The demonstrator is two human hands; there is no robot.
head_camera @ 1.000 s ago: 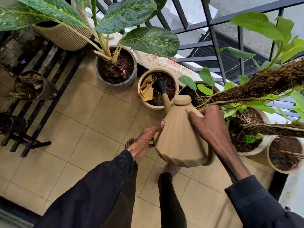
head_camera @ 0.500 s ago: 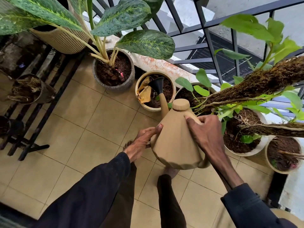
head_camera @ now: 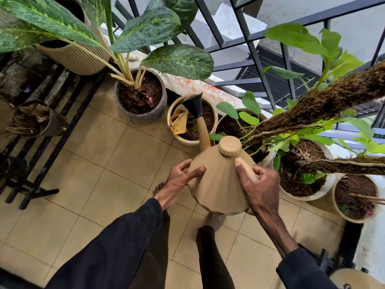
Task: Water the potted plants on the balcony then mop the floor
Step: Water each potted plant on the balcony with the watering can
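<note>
A tan faceted watering can (head_camera: 216,180) hangs above the tiled floor, tilted forward. Its black rose (head_camera: 193,104) sits over a cream pot (head_camera: 214,126) holding dark soil and a dry yellow leaf. My right hand (head_camera: 258,184) grips the can's handle from the right. My left hand (head_camera: 179,182) touches the can's left side, its forefinger straight along the wall. Left of the cream pot, a grey speckled pot (head_camera: 160,110) holds a large-leaved plant. Further right stand a pot (head_camera: 268,159) with a small green plant and a white pot (head_camera: 325,190) with moss poles.
A black railing (head_camera: 250,51) runs behind the pots. A low black metal rack (head_camera: 39,163) lies at left with a pot of dry roots (head_camera: 56,126). A ribbed tall planter (head_camera: 79,59) stands back left, another cream pot (head_camera: 337,207) at right. My bare feet are under the can.
The can has tipped further forward, its rose moving over the cream pot. My left hand slid up the can's side. The view shifted slightly.
</note>
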